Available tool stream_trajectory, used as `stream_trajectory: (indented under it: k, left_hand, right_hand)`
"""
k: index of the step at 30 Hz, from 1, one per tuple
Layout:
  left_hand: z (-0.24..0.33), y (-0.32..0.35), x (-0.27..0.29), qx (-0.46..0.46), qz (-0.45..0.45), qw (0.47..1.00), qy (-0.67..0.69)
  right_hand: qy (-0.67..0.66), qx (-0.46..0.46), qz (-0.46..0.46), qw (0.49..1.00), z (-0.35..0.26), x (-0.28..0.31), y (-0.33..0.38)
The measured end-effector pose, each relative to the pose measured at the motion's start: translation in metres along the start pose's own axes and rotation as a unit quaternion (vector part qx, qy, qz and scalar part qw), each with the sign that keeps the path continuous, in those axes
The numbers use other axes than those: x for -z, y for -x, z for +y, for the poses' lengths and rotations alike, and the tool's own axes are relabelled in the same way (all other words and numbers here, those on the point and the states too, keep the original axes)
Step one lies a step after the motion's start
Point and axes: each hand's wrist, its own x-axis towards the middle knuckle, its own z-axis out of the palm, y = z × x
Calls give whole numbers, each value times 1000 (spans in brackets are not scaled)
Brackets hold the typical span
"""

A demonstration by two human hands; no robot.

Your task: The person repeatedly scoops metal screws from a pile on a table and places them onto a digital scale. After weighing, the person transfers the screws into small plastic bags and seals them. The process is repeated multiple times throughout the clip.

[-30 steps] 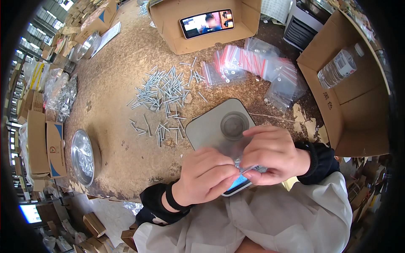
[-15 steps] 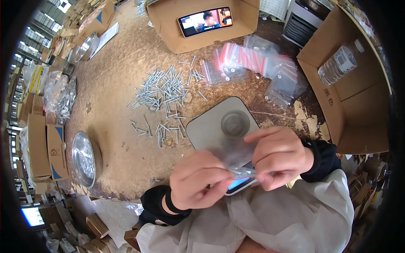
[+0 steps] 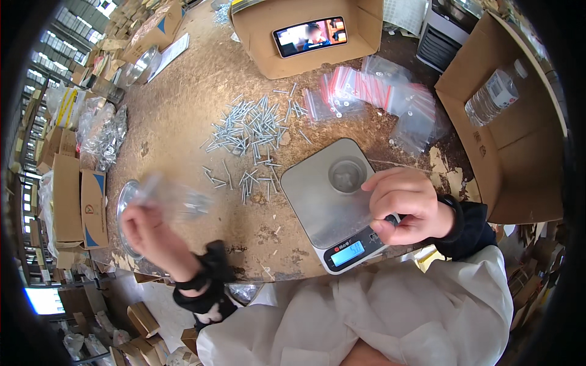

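My left hand (image 3: 149, 229) is closed on a clear zip bag (image 3: 177, 198), smeared by motion, with what look like screws inside. It hangs over the metal bowl (image 3: 125, 201) at the table's left edge, partly hiding it. Above the front right of the digital scale (image 3: 311, 201), my right hand (image 3: 403, 207) has its fingers curled in, and nothing shows in them. On the scale's plate sits a small round cup (image 3: 348, 175); its lit display faces me. A heap of loose silver screws (image 3: 247, 125) lies mid-table, with a smaller scatter (image 3: 250, 183) nearer me.
Behind the scale lie red-edged zip bags (image 3: 366, 91), several with small washers. A phone (image 3: 310, 36) leans in an open carton (image 3: 262, 58) at the back. At right, another carton (image 3: 506, 158) holds a water bottle (image 3: 495, 94). Boxes (image 3: 94, 207) and plastic-wrapped goods (image 3: 101, 137) line the left side.
My left hand has swung left with the bag, from over the scale to the bowl. The right hand has let go of the bag and stays by the scale, whose display is now uncovered.
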Motion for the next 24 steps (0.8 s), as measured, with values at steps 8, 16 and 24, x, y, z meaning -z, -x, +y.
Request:
stream_trajectory:
  k: [8, 16, 24]
  left_hand:
    - [-52, -72, 150, 33, -219, 809, -544]
    - [-51, -44, -20, 11, -379, 800, -464]
    - [-124, -26, -132, -75, -500, 735, -452]
  right_hand:
    - [39, 25, -7, 999, 2, -5, 0]
    - [79, 23, -14, 996, 5, -1, 2]
    - [142, 68, -46, 986, 3, -1, 0]
